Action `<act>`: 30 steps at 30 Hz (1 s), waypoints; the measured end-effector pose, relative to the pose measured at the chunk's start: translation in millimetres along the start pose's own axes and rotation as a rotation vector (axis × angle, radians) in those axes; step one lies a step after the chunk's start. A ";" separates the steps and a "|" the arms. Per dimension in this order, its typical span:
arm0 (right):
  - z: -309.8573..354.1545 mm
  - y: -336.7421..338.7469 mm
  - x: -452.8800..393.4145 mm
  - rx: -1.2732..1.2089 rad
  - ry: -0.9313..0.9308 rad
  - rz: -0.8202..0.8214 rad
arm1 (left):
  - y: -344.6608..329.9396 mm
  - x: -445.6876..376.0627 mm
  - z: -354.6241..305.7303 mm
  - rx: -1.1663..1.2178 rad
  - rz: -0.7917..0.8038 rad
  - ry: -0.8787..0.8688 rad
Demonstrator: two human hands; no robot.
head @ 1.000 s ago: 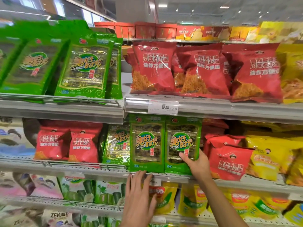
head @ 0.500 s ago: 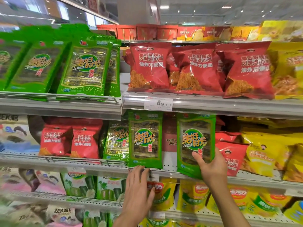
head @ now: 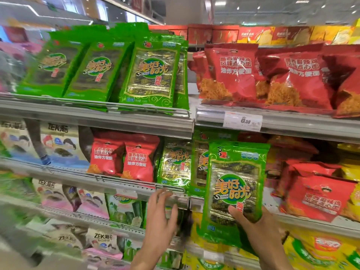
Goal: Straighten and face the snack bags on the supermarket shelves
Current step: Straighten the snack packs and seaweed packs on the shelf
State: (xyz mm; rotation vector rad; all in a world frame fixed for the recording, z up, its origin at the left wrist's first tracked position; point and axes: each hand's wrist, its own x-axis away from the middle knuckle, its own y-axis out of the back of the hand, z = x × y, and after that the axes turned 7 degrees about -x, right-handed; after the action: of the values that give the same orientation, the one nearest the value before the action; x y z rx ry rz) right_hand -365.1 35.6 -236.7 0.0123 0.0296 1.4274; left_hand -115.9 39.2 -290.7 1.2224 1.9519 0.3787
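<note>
Holding 1 green seaweed bag (head: 233,184) in right hand (head: 255,228) — left hand (head: 161,215) spread, empty; reseat bag upright, label outward.

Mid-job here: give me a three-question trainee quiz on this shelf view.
1. True or false: the right hand holds a green seaweed bag.
2. What colour are the bags directly above the price tag? A) red B) blue C) white
3. Fill in: the left hand is ___, holding nothing, near the shelf rail.

Key: 1 true; 2 A; 3 open.
</note>
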 end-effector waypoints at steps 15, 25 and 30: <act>-11.0 -163.5 11.8 0.016 -0.082 -0.078 | 92.0 -152.4 108.0 0.054 0.266 0.233; -13.1 -159.0 10.8 -0.044 -0.158 -0.064 | 86.9 -173.7 116.1 0.346 0.348 0.419; -10.6 -153.5 9.5 -0.070 -0.195 -0.062 | 86.2 -173.0 108.5 0.461 0.272 0.456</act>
State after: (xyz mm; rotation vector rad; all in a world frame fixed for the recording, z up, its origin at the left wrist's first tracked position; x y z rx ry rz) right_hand -212.2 23.0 -251.4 0.0921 -0.1790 1.3592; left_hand 58.4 -83.0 -228.8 1.8370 2.3466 0.3797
